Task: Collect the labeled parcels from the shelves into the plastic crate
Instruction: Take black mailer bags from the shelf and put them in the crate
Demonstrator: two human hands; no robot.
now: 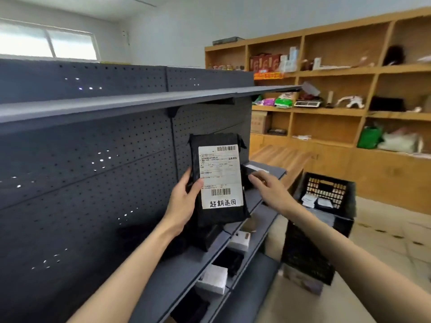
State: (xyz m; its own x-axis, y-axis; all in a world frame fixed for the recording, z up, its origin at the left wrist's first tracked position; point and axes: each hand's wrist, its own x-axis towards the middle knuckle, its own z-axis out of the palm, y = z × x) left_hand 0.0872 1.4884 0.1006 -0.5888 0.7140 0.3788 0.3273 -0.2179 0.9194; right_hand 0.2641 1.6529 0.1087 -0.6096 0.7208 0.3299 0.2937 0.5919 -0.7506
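Two hands are working before the dark pegboard shelving (93, 159): the left hand (183, 202) is gripping the black labelled parcel (219, 178) by its edge, holding it upright in front of the shelving, while the right hand (268, 190) is hovering alongside with relaxed, empty fingers, and the plastic crate (307, 252) is standing right of the shelving.

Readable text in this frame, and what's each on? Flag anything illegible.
"超期退回": handwritten at the bottom of the white shipping label on the black parcel, held in the left hand.
Printed lines and barcodes on that label: too small to read.
Red boxes on the wooden shelving: large figures, too blurred to read.
Cardboard box: print blurred.
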